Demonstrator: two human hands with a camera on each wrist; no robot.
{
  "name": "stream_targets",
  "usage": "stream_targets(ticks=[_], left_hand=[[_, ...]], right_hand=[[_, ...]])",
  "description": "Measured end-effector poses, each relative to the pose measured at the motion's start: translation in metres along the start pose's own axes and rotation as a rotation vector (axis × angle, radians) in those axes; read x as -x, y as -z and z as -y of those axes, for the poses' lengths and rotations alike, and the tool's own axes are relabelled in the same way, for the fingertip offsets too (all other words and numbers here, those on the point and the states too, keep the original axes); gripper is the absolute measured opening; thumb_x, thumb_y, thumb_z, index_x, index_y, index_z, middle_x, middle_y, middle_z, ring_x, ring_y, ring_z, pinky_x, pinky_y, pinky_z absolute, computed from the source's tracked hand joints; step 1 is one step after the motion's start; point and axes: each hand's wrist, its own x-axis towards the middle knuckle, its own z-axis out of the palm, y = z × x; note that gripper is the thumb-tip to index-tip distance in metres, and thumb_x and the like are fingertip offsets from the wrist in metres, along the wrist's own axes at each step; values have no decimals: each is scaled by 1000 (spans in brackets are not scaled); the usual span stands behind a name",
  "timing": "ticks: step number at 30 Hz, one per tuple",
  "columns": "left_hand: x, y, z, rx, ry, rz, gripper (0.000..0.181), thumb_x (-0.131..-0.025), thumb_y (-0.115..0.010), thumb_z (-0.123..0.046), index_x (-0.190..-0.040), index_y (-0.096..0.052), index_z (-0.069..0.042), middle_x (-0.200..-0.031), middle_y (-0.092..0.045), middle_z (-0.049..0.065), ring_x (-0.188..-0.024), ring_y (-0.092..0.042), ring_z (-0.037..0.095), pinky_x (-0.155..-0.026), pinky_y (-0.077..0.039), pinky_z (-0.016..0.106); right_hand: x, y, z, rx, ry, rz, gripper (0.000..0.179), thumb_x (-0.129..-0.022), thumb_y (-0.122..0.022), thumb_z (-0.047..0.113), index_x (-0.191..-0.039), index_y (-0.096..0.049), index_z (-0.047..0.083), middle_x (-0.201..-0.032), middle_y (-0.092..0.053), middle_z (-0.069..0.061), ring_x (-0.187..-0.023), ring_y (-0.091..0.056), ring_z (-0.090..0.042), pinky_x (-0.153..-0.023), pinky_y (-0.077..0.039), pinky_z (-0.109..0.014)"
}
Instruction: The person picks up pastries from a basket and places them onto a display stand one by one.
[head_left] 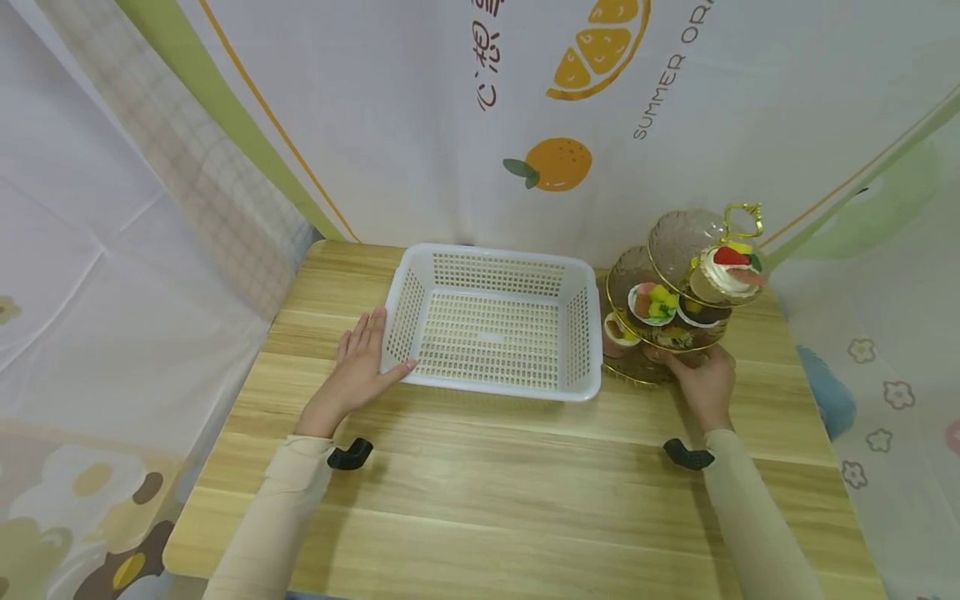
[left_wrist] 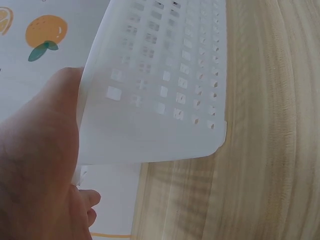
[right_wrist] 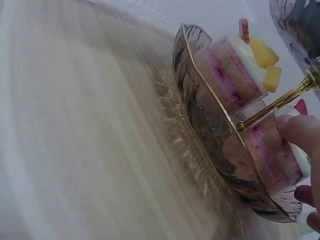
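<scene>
My left hand [head_left: 358, 367] holds the near left corner of a white plastic basket [head_left: 495, 390], thumb over the front rim, fingers along the left side. The basket is bare inside. To its right stands a three-tier dessert stand [head_left: 637, 379] with clear scalloped plates and gold rims. My right hand [head_left: 708, 383] reaches in at the bottom tier. There, in the right wrist view, thumb and fingers pinch a layered cake cup [right_wrist: 272, 155] with pink and tan layers. Another cake cup [right_wrist: 230, 75] with yellow fruit cubes sits beside it on the same plate.
On the middle tier are a fruit-topped tart [head_left: 652, 304] and a dark dessert partly hidden by the top plate. A cream cup with a strawberry [head_left: 727, 271] stands on the top tier. A patterned cloth [head_left: 465, 167] hangs behind the wooden table [head_left: 510, 500].
</scene>
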Motion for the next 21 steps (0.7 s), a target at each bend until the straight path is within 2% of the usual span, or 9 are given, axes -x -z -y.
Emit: stream_targets(ticks=[5, 8, 13, 21], left_hand=[[-2, 3, 5, 21, -10, 14, 120, -77, -61, -67, -151, 14, -8, -160, 8, 14, -149, 7, 35, -117, 3, 60], [-1, 4, 7, 20, -16, 13, 126, -72, -66, -67, -151, 12, -6, -160, 4, 17, -149, 5, 36, -116, 1, 61], [1, 4, 7, 5, -13, 1, 125, -73, -66, -66, -151, 10, -4, -160, 2, 18, -149, 6, 37, -116, 1, 60], [0, 5, 9, 7, -2, -6, 125, -73, -65, -68, -151, 11, -6, -160, 2, 17, -149, 7, 36, -116, 2, 61]], right_hand=[[16, 12, 6, -41, -95, 46, 65, -74, -78, 39, -131, -55, 19, -135, -55, -9, -131, -41, -26, -112, -27, -48], [31, 22, 10, -38, -140, 64, 73, -77, -76, 39, -140, -46, 18, -142, -48, -8, -137, -34, -28, -115, -23, -50], [53, 31, 17, -24, -70, 53, 74, -75, -79, 30, -138, -47, 9, -139, -50, -13, -133, -35, -32, -111, -26, -53], [79, 35, 32, -2, 78, 43, 70, -69, -83, 18, -132, -54, 6, -128, -59, -19, -122, -40, -36, -99, -32, -56]])
